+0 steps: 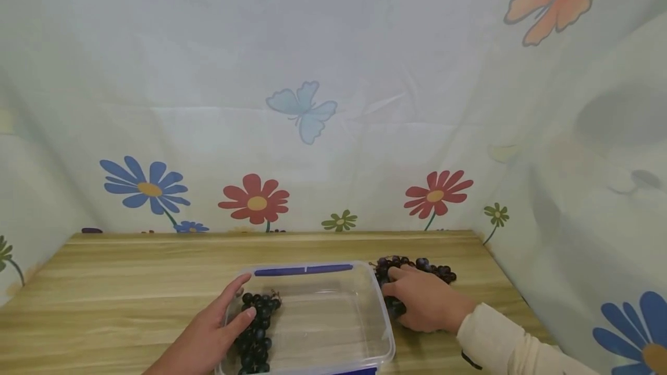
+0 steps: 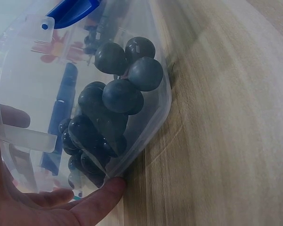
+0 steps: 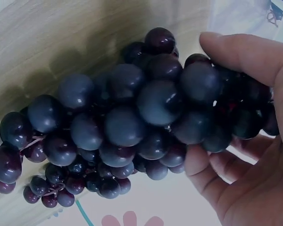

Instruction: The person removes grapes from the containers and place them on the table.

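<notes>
A clear plastic container (image 1: pixel 387 323) with blue latches stands in front of me. My left hand (image 1: pixel 205 326) grips its left wall, thumb over the rim and fingers along the outside. Inside, against that wall, lies a bunch of dark grapes (image 1: pixel 257 334); the left wrist view shows these grapes (image 2: pixel 115 96) through the clear plastic. Just right of the container, my right hand (image 1: pixel 429 300) holds another dark bunch (image 3: pixel 127 125), thumb on one side and fingers on the other. The back of the hand hides much of that bunch in the head view.
More dark grapes (image 1: pixel 440 271) lie behind the right hand on the wood-grain table (image 1: pixel 130 282). A pale cloth backdrop (image 1: pixel 365 45) printed with flowers and butterflies rises behind the table's back edge and along its sides. A small dark object (image 1: pixel 91 230) sits at the far left corner.
</notes>
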`<state>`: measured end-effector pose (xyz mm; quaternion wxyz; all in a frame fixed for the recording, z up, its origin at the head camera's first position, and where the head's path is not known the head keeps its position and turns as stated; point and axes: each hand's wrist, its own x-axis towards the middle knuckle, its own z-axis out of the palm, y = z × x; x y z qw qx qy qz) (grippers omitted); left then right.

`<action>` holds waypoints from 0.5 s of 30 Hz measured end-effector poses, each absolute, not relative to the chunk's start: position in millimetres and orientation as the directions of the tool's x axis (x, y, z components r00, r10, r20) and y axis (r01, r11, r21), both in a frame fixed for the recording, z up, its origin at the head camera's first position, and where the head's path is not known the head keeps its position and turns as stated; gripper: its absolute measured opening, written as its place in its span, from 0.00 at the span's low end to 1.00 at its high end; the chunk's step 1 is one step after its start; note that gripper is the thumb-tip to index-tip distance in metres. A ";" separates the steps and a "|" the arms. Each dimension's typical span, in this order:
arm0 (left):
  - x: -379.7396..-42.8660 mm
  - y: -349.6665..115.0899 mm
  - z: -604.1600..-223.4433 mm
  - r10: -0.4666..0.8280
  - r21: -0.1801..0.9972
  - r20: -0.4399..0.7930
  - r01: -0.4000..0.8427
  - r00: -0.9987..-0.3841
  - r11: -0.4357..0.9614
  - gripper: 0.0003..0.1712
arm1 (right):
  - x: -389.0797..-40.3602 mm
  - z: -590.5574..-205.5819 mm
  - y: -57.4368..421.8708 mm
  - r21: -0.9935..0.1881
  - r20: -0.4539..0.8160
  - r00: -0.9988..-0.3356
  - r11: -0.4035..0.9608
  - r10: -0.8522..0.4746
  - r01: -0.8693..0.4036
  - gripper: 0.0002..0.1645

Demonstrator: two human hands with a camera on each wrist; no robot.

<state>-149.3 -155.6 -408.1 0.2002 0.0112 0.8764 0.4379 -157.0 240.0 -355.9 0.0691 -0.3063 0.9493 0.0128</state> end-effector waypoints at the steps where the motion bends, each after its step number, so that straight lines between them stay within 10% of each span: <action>1: -149.4 -155.7 -407.9 0.193 0.771 -0.340 -0.155 -0.920 0.618 0.48 | -157.4 -355.9 239.4 -0.011 -0.133 -0.797 0.805 -0.589 -0.593 0.22; 15: -144.9 -157.5 -405.3 0.220 0.806 -0.305 -0.128 -0.927 0.578 0.39 | -167.6 -365.1 245.2 -0.094 -0.123 -0.791 0.800 -0.600 -0.592 0.28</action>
